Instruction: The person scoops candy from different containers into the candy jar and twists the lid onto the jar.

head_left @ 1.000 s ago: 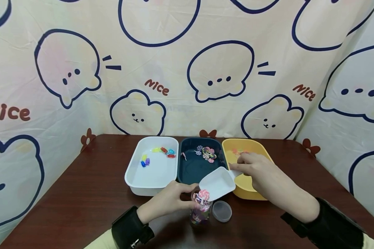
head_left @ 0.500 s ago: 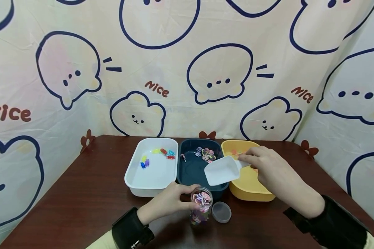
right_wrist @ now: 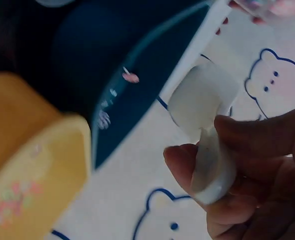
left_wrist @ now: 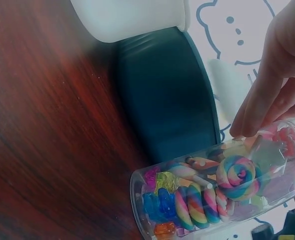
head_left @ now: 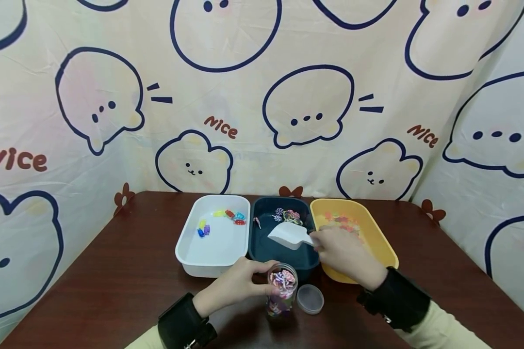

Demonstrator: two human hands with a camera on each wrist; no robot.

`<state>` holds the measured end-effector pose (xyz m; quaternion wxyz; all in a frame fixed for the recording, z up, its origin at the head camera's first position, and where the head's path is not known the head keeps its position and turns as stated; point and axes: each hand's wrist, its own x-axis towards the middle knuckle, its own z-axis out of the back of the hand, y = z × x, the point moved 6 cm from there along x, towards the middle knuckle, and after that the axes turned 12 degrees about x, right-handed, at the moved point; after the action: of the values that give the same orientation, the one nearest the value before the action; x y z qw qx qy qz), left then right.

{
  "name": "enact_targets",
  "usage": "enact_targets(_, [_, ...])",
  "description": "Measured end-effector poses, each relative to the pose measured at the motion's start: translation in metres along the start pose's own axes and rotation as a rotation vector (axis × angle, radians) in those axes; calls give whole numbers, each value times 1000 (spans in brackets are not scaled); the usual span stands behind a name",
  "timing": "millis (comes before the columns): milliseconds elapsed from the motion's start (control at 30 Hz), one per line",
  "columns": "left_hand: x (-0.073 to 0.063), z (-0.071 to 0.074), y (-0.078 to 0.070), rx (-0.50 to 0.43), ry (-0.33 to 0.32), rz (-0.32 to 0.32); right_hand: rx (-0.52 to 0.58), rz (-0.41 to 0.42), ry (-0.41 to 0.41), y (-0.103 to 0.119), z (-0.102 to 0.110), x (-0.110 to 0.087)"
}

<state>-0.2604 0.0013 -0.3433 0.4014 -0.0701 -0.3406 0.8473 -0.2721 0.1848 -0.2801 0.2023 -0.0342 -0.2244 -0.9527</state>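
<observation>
My left hand (head_left: 236,286) grips a clear jar (head_left: 283,303), upright on the table and uncovered, by its side near the rim. In the left wrist view, swirl lollipops (left_wrist: 239,176) and small coloured translucent pieces (left_wrist: 167,202) fill the jar. My right hand (head_left: 345,249) holds a white scoop (head_left: 288,235) by its handle, over the dark tray (head_left: 266,254). The scoop looks empty in the right wrist view. Behind it in that tray lie several lollipop pieces (head_left: 291,216). A round clear lid (head_left: 310,299) rests to the right of the jar.
Left of the dark tray stands a white tray (head_left: 214,247) with several bright translucent pieces (head_left: 230,213). On the right is a yellow tray (head_left: 382,245) holding pinkish-orange bits (head_left: 342,220). A patterned cloth (head_left: 253,97) hangs behind the brown table (head_left: 126,271).
A pink lollipop has dropped from the scoop's edge into the jar. The scoop has moved away from the jar, over the dark tray. My left hand has stayed on the jar.
</observation>
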Motion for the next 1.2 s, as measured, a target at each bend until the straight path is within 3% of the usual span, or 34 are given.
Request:
enact_targets(100, [0,-1,1,-3,-3,-5,49,-4,26,-4,-14,8])
enact_targets(267, [1,-1,0,1,-14,-39,59,-87,74,-14,-31,16])
enact_targets(567, [2,-2,-1,8,-15,-13,42,-154,99,-20,-37,13])
enact_targets(800, [1,-2,-1,7,-23,-15,-54,-62,77,-13,-35,7])
enact_targets(933, [1,-2,0,-1,-27,-13,-52,-34,74,-12,-37,3])
enact_targets(1200, [-2,-3,3,-53,-24,20,-87,-51,21,-7,-31,-4])
